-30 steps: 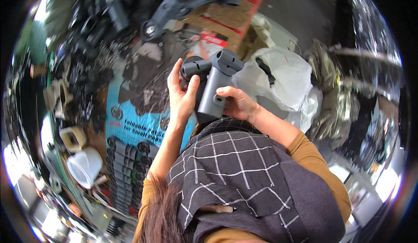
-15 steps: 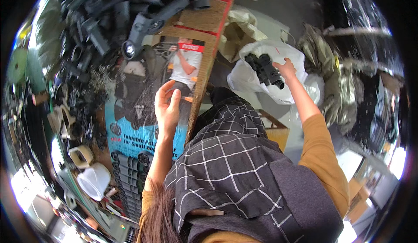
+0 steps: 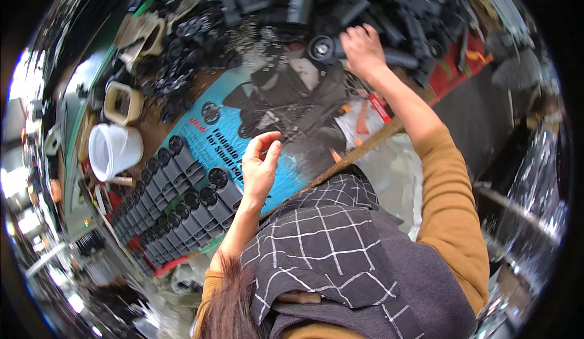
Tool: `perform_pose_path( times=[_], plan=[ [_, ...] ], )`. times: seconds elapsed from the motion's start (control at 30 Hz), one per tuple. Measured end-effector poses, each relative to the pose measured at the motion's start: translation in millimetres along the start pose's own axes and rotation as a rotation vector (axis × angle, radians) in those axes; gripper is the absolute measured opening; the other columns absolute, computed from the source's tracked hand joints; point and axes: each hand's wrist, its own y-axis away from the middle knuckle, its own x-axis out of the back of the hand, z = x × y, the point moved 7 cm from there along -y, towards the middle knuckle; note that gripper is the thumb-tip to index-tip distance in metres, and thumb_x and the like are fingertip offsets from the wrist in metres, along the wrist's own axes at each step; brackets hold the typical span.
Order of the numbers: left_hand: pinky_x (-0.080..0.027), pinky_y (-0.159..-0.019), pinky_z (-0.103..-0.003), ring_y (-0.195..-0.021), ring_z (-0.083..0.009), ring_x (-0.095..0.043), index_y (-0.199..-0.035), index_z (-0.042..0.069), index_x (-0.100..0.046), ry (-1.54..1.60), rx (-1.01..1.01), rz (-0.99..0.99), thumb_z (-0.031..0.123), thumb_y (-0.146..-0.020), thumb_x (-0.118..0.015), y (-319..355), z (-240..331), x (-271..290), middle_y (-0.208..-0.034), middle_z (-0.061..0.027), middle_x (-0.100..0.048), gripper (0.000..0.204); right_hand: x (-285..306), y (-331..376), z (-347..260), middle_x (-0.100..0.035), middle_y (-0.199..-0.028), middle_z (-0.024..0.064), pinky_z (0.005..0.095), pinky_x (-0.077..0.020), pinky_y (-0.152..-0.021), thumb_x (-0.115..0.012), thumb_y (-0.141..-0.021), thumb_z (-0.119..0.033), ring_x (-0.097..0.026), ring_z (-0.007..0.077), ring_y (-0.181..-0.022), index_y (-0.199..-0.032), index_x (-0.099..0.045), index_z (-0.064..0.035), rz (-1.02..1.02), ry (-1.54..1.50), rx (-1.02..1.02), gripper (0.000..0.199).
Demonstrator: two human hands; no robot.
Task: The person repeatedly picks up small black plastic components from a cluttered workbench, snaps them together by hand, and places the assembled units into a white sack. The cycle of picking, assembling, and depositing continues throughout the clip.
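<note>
My right hand (image 3: 363, 50) reaches far forward into a pile of black plastic parts (image 3: 389, 4) and closes on a dark part with a round wheel-like end (image 3: 322, 49). My left hand (image 3: 260, 167) hovers over a blue printed cardboard sheet (image 3: 243, 138) on the bench, fingers loosely curled and apart, holding nothing. Neat rows of dark grey parts with round ends (image 3: 176, 199) lie just left of that hand.
A white plastic cup (image 3: 112, 150) and a beige frame-shaped piece (image 3: 121, 103) sit at the left. Small black wheels (image 3: 176, 77) are heaped behind the blue sheet. A white sheet with red marks (image 3: 365, 120) lies near the cardboard's edge. My checked scarf (image 3: 328, 248) fills the lower view.
My right hand left the white bag of black parts at the right and swung forward onto the black parts pile. The grey part held a second ago is gone from my hands.
</note>
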Motion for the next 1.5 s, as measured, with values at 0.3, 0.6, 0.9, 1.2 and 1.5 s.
perform_pose_path(
  times=[0.3,0.6,0.9,1.2,1.5],
  plan=[
    [-0.044,-0.094,-0.033,-0.108,-0.0245,-0.056,-0.12,0.006,-0.055,0.041,0.128,0.173,0.021,-0.093,-0.055,-79,-42,42,-0.119,-0.014,-0.056,0.032,45,29,-171,-0.052,-0.107,0.0159,0.0452,-0.0415,-0.085,-0.072,-0.075,-0.04,-0.047,0.0342,-0.103,-0.112,-0.054,-0.0032,-0.079,-0.867,0.227,0.055],
    [-0.034,-0.103,-0.042,-0.118,-0.0307,-0.045,-0.12,0.013,-0.061,-0.432,-0.128,-0.218,0.023,-0.082,-0.065,-68,-48,17,-0.118,-0.0114,-0.059,0.04,3,-152,-229,-0.063,-0.101,0.0071,0.039,-0.0445,-0.085,-0.052,-0.077,-0.004,-0.057,0.0268,-0.096,-0.104,-0.062,-0.0076,0.215,-0.542,0.364,0.029],
    [-0.043,-0.091,-0.036,-0.105,-0.026,-0.054,-0.108,0.007,-0.065,-0.237,-0.038,0.095,0.019,-0.086,-0.062,-72,-56,50,-0.11,-0.0107,-0.06,0.026,-2,-126,-217,-0.06,-0.108,0.0097,0.0407,-0.0448,-0.085,-0.058,-0.079,-0.005,-0.055,0.0297,-0.099,-0.107,-0.061,-0.0071,0.401,-0.661,0.356,0.028],
    [-0.048,-0.078,-0.025,-0.087,-0.0122,-0.059,-0.106,0.004,-0.066,0.061,0.037,0.26,0.014,-0.088,-0.063,-63,-36,70,-0.1,-0.0044,-0.063,0.02,6,-106,-196,-0.064,-0.096,0.006,0.0297,-0.0508,-0.071,-0.062,-0.088,-0.009,-0.061,0.0153,-0.087,-0.106,-0.06,-0.0022,0.002,-1.432,-0.024,0.02],
    [-0.049,-0.072,-0.024,-0.082,-0.01,-0.06,-0.103,0.002,-0.059,0.446,0.086,0.216,0.014,-0.088,-0.066,-43,-34,43,-0.092,-0.0041,-0.064,0.02,15,50,-189,-0.06,-0.1,0.0043,0.0244,-0.0541,-0.072,-0.062,-0.09,-0.009,-0.06,0.0097,-0.086,-0.111,-0.053,-0.0029,-0.59,-2.145,-0.438,0.023]
  ],
)
